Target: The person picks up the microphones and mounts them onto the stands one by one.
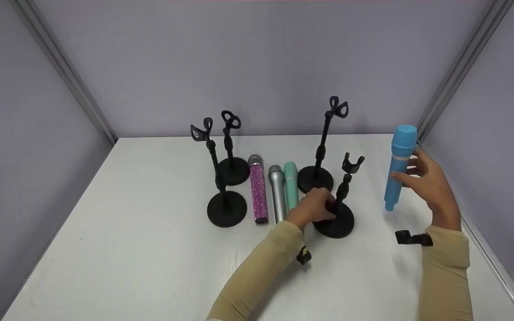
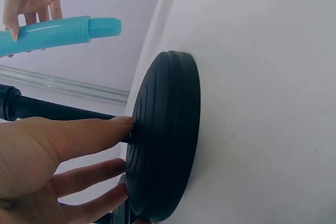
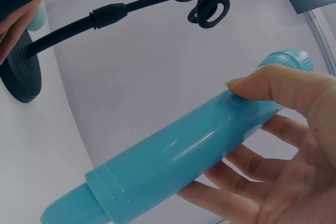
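A blue microphone (image 1: 398, 171) is held upright by my right hand (image 1: 431, 183) above the table's right side. Thumb and fingers lie on opposite sides of its body (image 3: 173, 145) in the right wrist view, and its narrow tail end points down. My left hand (image 1: 314, 206) grips the front right microphone stand (image 1: 344, 191) low down. In the left wrist view the thumb presses the round black base (image 2: 165, 135) close to the pole, with other fingertips at its edge. The stand's forked clip (image 1: 352, 164) holds nothing.
Pink glitter (image 1: 259, 194), silver (image 1: 278, 191) and mint green (image 1: 291, 183) microphones lie side by side, the last two partly behind the left hand. Two stands (image 1: 226, 209) (image 1: 234, 171) are left of them; another stand (image 1: 316, 178) is behind the left hand. Grey walls (image 1: 257, 67) enclose the white table (image 1: 127, 249).
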`<state>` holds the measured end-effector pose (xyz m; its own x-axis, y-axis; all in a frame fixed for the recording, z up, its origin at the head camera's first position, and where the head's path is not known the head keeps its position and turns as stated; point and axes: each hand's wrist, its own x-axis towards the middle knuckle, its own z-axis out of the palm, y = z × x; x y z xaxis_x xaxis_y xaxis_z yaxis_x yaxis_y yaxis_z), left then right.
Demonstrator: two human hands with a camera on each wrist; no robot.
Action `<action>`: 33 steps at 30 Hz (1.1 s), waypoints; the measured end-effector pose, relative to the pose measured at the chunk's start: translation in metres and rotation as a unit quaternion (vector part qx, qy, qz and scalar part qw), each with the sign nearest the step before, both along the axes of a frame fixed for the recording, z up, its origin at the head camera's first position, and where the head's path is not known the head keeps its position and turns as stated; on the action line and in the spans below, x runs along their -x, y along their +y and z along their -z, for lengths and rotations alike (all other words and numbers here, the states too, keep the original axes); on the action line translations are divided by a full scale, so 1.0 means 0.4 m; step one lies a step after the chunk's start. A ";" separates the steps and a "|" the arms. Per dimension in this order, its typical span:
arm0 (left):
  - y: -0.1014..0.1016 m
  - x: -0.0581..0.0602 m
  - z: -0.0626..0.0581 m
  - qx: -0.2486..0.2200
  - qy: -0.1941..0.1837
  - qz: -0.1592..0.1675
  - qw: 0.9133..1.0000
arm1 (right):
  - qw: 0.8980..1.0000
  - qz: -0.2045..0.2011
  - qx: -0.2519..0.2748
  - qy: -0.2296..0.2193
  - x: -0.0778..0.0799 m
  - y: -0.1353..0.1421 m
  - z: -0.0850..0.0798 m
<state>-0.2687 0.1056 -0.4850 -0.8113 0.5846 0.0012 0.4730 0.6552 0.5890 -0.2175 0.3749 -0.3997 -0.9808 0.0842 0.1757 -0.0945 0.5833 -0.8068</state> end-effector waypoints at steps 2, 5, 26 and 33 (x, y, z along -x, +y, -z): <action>0.002 -0.004 0.003 -0.003 0.003 0.003 1.000 | 1.000 0.003 -0.003 -0.001 -0.002 0.001 0.000; 0.002 -0.008 0.003 -0.001 0.011 0.006 1.000 | 1.000 0.006 -0.006 -0.003 -0.001 0.001 -0.001; 0.001 0.025 -0.004 0.036 0.023 0.071 0.997 | 1.000 0.001 -0.002 0.010 -0.006 0.000 -0.002; -0.001 0.034 -0.007 0.042 0.018 0.079 0.996 | 1.000 0.008 -0.005 0.009 -0.008 -0.002 -0.002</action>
<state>-0.2821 0.1054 -0.4820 -0.7094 0.7044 -0.0257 0.5939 0.6169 0.5164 -0.2145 0.3742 -0.3988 -0.9759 0.0978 0.1952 -0.1003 0.5933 -0.7987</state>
